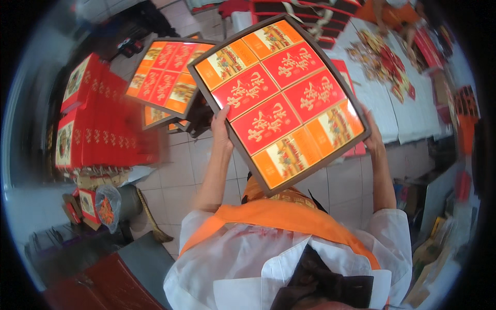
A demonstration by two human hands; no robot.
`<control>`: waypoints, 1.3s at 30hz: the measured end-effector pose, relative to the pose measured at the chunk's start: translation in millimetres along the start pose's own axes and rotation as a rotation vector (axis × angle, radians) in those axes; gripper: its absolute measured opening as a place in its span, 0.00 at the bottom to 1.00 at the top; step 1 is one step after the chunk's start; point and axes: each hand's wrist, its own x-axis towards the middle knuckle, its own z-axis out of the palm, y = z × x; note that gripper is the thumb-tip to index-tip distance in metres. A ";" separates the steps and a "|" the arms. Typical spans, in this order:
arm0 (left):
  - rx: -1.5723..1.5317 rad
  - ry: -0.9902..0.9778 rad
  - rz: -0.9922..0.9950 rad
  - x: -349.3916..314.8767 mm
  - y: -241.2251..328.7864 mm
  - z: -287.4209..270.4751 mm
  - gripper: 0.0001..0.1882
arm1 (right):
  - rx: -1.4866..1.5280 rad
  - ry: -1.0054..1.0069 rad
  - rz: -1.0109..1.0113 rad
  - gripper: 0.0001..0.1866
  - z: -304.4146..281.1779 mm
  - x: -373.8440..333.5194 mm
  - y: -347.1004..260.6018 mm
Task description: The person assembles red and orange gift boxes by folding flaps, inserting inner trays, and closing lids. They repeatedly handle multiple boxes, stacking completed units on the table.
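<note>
Between my two hands I hold a shallow brown-rimmed tray (319, 166), tilted in front of my body. It is filled with snugly fitted small boxes: glossy red ones (253, 90) in the middle and orange ones (222, 63) with a printed picture at two opposite ends. My left hand (220, 126) grips the left rim, its thumb over the edge. On the opposite rim is my right hand (373, 130), its fingers partly hidden behind the tray. Just beyond my left hand, similar filled trays (168, 75) sit in an uneven stack, partly covered by the held one.
Tall stacks of red boxes (106, 121) stand at left, near a clear bag of orange pieces (107, 209) and a broom (150, 217). At right, a white-covered table (369, 106) bears a heap of wrapped packets (382, 59). Another person's hand (381, 26) is beyond it.
</note>
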 end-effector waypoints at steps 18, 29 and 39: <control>0.116 -0.189 -0.865 -118.8 -145.8 0.6 0.29 | 0.783 0.317 -0.066 0.37 153.2 -105.2 202.5; 0.933 -0.371 0.173 -47.8 24.7 -10.9 0.09 | 0.899 0.563 -0.208 0.26 158.8 -68.3 246.5; 2.145 -0.966 0.921 66.2 -5.8 -35.2 0.35 | 0.780 0.882 -0.236 0.28 9.9 -218.5 238.9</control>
